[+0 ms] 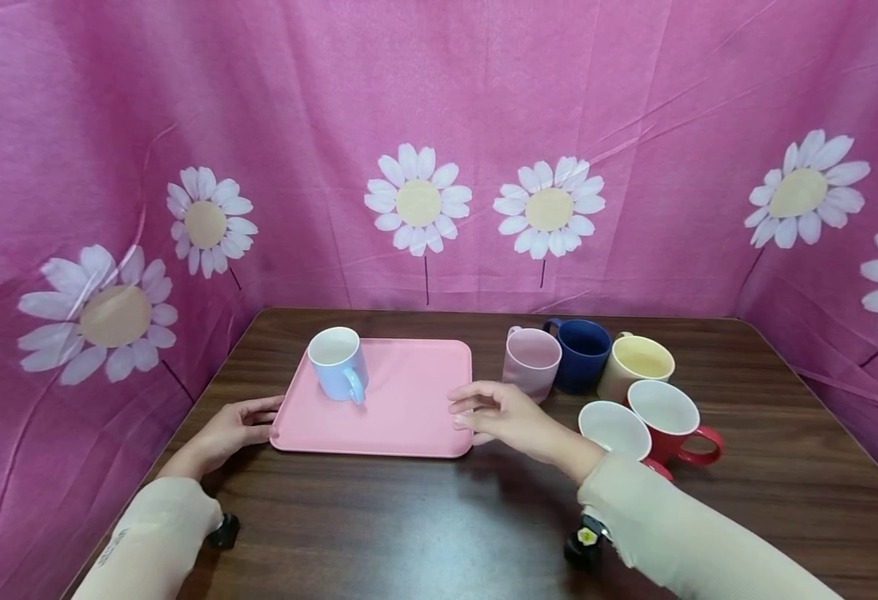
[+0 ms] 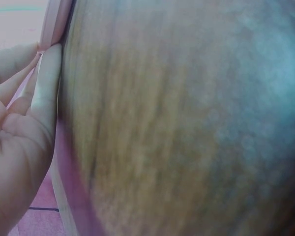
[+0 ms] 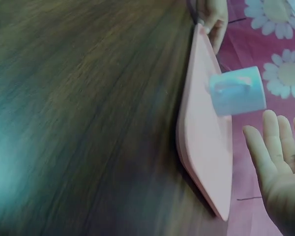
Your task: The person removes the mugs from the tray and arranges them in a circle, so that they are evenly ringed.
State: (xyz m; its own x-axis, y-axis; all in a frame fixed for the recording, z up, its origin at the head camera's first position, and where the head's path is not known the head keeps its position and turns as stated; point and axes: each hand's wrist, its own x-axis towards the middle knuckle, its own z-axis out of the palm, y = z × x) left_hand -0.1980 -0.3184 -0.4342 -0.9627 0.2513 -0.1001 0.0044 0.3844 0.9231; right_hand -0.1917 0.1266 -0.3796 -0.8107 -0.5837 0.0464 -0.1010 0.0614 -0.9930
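Note:
In the head view a pink tray [image 1: 409,400] lies on the dark wooden table, with a light blue mug [image 1: 337,367] standing upright toward its left end. My left hand [image 1: 223,433] is at the tray's left edge; the left wrist view shows its fairly straight fingers [image 2: 46,81] touching the rim. Over the tray's right edge is my right hand [image 1: 517,421], its fingers loosely extended. From the right wrist view, that hand [image 3: 285,177] holds nothing and is apart from the blue mug [image 3: 238,92].
Right of the tray stand a mauve mug [image 1: 531,362], a navy mug [image 1: 581,354] and a yellow mug [image 1: 637,362]. Nearer are two white-lined mugs, one red outside [image 1: 667,421], the other [image 1: 615,429] partly behind my right sleeve. A pink daisy curtain [image 1: 469,100] surrounds the table.

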